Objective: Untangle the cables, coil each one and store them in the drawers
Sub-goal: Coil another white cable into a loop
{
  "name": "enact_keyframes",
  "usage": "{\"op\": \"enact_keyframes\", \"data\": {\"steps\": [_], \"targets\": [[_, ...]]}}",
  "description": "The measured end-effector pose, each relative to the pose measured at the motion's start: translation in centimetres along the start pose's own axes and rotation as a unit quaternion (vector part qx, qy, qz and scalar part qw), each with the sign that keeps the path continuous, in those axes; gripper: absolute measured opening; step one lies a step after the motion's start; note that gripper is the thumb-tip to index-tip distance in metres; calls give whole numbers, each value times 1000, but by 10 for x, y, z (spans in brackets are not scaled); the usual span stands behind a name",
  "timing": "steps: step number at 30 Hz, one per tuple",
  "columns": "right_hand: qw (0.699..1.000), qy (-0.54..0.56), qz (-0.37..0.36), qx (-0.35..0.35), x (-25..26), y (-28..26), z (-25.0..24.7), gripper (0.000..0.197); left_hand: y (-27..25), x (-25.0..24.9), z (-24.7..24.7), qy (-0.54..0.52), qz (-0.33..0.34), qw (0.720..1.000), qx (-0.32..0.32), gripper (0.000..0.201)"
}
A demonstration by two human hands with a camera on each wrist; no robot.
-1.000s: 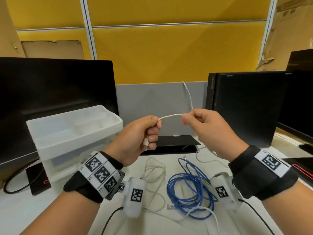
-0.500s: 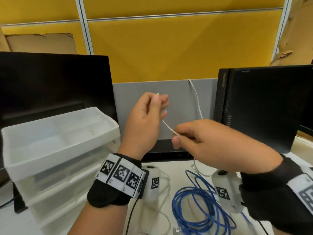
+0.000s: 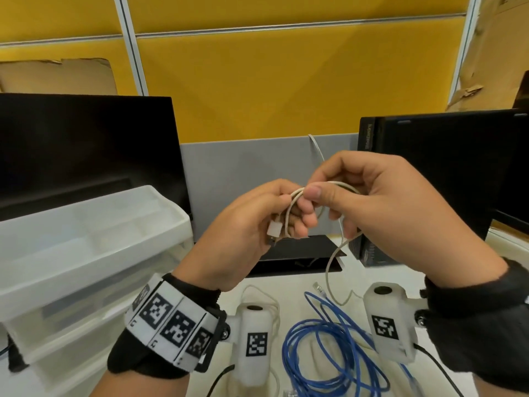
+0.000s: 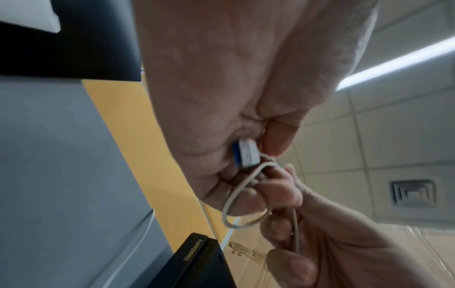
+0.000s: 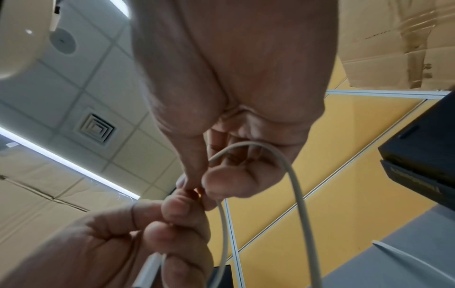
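The white cable [image 3: 297, 196] is held up between both hands above the desk [image 3: 292, 285], a small loop of it formed around the left fingers, its plug [image 3: 274, 229] hanging at the left palm and its free length trailing down to the desk at the right. The left hand [image 3: 243, 236] curls its fingers around the loop and plug. The right hand [image 3: 380, 207] pinches the cable at the top of the loop with thumb and forefinger, the other fingers curled. Below, on the near desk, lies a loose blue cable [image 3: 329, 348]. A clear drawer unit [image 3: 86, 247] stands at the left, with dark monitors [image 3: 86, 150] far behind on both sides.
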State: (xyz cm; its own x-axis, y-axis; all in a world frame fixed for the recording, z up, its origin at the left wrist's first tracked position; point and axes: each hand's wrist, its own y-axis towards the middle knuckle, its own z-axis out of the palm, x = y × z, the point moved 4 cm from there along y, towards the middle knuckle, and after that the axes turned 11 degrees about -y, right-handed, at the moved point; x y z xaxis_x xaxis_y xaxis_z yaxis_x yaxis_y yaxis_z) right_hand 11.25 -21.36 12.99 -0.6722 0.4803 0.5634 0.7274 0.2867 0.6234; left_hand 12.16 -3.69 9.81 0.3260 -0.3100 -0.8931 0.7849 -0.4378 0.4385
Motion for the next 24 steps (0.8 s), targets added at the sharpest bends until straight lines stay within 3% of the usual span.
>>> {"op": "enact_keyframes", "data": {"steps": [7, 11, 18, 24], "targets": [[998, 58, 17, -14, -11, 2, -7, 9, -3, 0, 4, -165, -53, 983, 61, 46], [994, 98, 34, -18, -11, 2, -5, 10, -5, 1, 7, -152, -61, 983, 79, 43], [995, 95, 34, -9, -5, 0, 3, 12, -8, 4, 8, -139, -73, 987, 22, 24], [994, 106, 20, -21, -2, 0, 8, 10, -6, 7, 7, -130, -72, 989, -17, 21]]}}
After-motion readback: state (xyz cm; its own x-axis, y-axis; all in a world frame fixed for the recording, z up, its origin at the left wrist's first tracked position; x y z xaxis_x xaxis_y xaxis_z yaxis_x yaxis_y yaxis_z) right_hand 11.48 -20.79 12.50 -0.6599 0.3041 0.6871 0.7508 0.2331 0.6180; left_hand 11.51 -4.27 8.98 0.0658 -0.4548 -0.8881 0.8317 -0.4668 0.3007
